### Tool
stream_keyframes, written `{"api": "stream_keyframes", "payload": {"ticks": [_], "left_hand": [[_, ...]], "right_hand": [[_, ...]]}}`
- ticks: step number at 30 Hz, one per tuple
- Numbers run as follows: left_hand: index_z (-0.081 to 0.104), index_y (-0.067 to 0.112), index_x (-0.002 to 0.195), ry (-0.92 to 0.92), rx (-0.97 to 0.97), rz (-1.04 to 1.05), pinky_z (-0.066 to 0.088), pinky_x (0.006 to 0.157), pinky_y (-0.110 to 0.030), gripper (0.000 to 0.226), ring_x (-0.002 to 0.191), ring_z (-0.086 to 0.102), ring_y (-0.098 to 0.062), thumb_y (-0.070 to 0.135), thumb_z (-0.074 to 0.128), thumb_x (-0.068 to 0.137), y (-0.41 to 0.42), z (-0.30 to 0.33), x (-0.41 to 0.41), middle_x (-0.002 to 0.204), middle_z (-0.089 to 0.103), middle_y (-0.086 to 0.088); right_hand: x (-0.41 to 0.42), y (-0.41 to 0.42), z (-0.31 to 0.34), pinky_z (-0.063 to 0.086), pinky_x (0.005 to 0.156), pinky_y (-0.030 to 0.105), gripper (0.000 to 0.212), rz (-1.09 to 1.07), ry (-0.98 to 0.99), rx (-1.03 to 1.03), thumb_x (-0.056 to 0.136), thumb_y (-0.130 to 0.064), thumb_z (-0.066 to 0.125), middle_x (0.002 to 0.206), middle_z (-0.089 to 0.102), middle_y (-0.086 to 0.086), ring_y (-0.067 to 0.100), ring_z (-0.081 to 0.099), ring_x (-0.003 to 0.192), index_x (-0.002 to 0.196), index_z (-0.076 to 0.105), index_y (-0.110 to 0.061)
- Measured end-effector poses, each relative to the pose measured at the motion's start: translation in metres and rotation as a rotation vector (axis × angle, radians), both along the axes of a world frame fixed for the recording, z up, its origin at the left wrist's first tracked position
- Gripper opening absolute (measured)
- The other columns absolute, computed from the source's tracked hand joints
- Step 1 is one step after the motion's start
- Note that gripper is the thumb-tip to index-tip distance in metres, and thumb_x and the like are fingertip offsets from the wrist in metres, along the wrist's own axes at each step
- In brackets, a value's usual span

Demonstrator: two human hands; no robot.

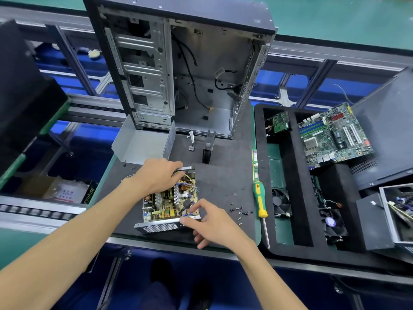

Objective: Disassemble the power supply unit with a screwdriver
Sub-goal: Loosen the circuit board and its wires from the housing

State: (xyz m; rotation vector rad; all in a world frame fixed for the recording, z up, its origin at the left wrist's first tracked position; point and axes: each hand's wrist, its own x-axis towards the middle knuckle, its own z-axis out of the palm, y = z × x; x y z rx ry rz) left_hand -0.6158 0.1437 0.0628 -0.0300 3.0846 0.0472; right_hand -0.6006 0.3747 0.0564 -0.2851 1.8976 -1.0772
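the open metal power supply unit (169,203), its lid off and its circuit board crowded with coils, capacitors and coloured wires showing, is sitting on the dark grey foam work mat (223,182), near the mat's front edge. the left hand (159,174) is reaching over the far end of the unit, its fingers curling down over the bundle of wires and the far metal wall, gripping there. the right hand (212,222) is working at the near right corner, thumb and forefinger pinching together at a small blue-wired part just inside the perforated front wall; the other fingers are hanging loosely curled below the edge.

the yellow-and-green handled screwdriver (261,206) is lying untouched at the right edge of the mat, tip pointing toward the person. a scatter of small dark loose screws (240,212) is lying between it and the unit.

behind the unit a bent grey sheet-metal cover (138,145) is resting in front of the tall emptied grey computer case (178,70), which is standing upright with its side open. to the right, a black foam tray (301,198) is holding a green motherboard (335,135), a smaller green circuit card (280,121) and black cooling fans (281,202).
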Motion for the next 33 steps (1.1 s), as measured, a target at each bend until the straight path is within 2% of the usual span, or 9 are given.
{"api": "stream_keyframes", "payload": {"ticks": [8, 14, 18, 21, 23, 25, 28, 30, 33], "left_hand": [[0.050, 0.018, 0.089, -0.105, 0.045, 0.035, 0.046, 0.067, -0.037, 0.027, 0.077, 0.061, -0.031, 0.037, 0.039, 0.104, -0.011, 0.013, -0.006, 0.081, 0.065, -0.005], [0.056, 0.005, 0.079, -0.120, 0.125, 0.177, 0.048, 0.065, -0.036, 0.033, 0.072, 0.057, -0.034, 0.026, 0.046, 0.102, -0.029, 0.027, -0.005, 0.075, 0.060, -0.013], [0.041, 0.007, 0.058, -0.106, 0.199, 0.309, 0.040, 0.055, -0.032, 0.040, 0.059, 0.047, -0.031, 0.016, 0.049, 0.096, -0.032, 0.021, 0.006, 0.057, 0.045, -0.009], [0.035, 0.009, 0.054, -0.085, 0.277, 0.385, 0.028, 0.045, -0.029, 0.041, 0.048, 0.039, -0.023, 0.008, 0.049, 0.093, -0.026, 0.014, 0.014, 0.050, 0.040, -0.006], [0.033, 0.009, 0.054, -0.084, 0.321, 0.439, 0.028, 0.044, -0.028, 0.041, 0.047, 0.038, -0.022, 0.005, 0.049, 0.092, -0.022, 0.011, 0.018, 0.049, 0.038, -0.005], [0.035, 0.008, 0.056, -0.084, 0.351, 0.500, 0.028, 0.044, -0.028, 0.038, 0.049, 0.041, -0.019, 0.004, 0.049, 0.092, -0.017, 0.009, 0.020, 0.052, 0.042, -0.007], [0.038, 0.007, 0.059, -0.093, 0.351, 0.546, 0.029, 0.044, -0.027, 0.035, 0.051, 0.044, -0.020, 0.005, 0.047, 0.092, -0.012, 0.005, 0.023, 0.057, 0.047, -0.009], [0.037, 0.008, 0.057, -0.101, 0.341, 0.536, 0.028, 0.044, -0.027, 0.039, 0.049, 0.042, -0.020, 0.009, 0.049, 0.094, -0.011, 0.004, 0.023, 0.054, 0.045, -0.007], [0.036, 0.012, 0.051, -0.147, 0.383, 0.543, 0.027, 0.045, -0.028, 0.053, 0.045, 0.038, -0.020, 0.030, 0.054, 0.098, -0.022, 0.009, 0.022, 0.046, 0.039, -0.002]], "right_hand": [[0.004, 0.006, -0.005, 0.059, 0.049, 0.032, 0.037, -0.165, 0.271, -0.084, 0.085, -0.043, 0.080, 0.079, 0.069, 0.006, 0.015, 0.071, 0.064, 0.092, 0.051, -0.021], [-0.030, 0.005, 0.010, 0.064, 0.070, 0.041, 0.025, -0.209, 0.280, -0.346, 0.094, -0.027, 0.073, 0.096, 0.063, 0.021, 0.023, 0.064, 0.086, 0.110, 0.056, -0.023], [-0.043, -0.007, 0.009, 0.059, 0.086, 0.047, 0.033, -0.238, 0.324, -0.321, 0.101, -0.026, 0.062, 0.101, 0.065, 0.017, 0.030, 0.067, 0.095, 0.133, 0.053, -0.029], [-0.046, -0.016, 0.004, 0.053, 0.090, 0.030, 0.054, -0.230, 0.412, -0.241, 0.103, -0.036, 0.057, 0.101, 0.065, 0.008, 0.013, 0.063, 0.094, 0.152, 0.042, -0.023], [-0.046, -0.022, 0.001, 0.043, 0.079, 0.007, 0.063, -0.220, 0.454, -0.203, 0.102, -0.040, 0.058, 0.105, 0.059, 0.006, -0.007, 0.055, 0.090, 0.157, 0.035, -0.021], [-0.045, -0.030, -0.003, 0.036, 0.072, -0.002, 0.065, -0.223, 0.456, -0.171, 0.103, -0.038, 0.055, 0.106, 0.050, 0.004, -0.016, 0.048, 0.084, 0.160, 0.027, -0.020], [-0.044, -0.040, -0.012, 0.036, 0.067, -0.001, 0.036, -0.237, 0.441, -0.145, 0.107, -0.029, 0.046, 0.108, 0.043, 0.004, -0.004, 0.050, 0.087, 0.140, 0.033, -0.036], [-0.044, -0.044, -0.017, 0.037, 0.065, 0.002, 0.012, -0.273, 0.444, -0.117, 0.108, -0.024, 0.042, 0.112, 0.045, 0.009, -0.006, 0.047, 0.084, 0.119, 0.038, -0.029], [-0.040, -0.048, -0.023, 0.039, 0.065, 0.005, 0.037, -0.341, 0.445, -0.117, 0.109, -0.025, 0.039, 0.111, 0.042, 0.006, 0.000, 0.047, 0.080, 0.145, 0.044, -0.024]]}}
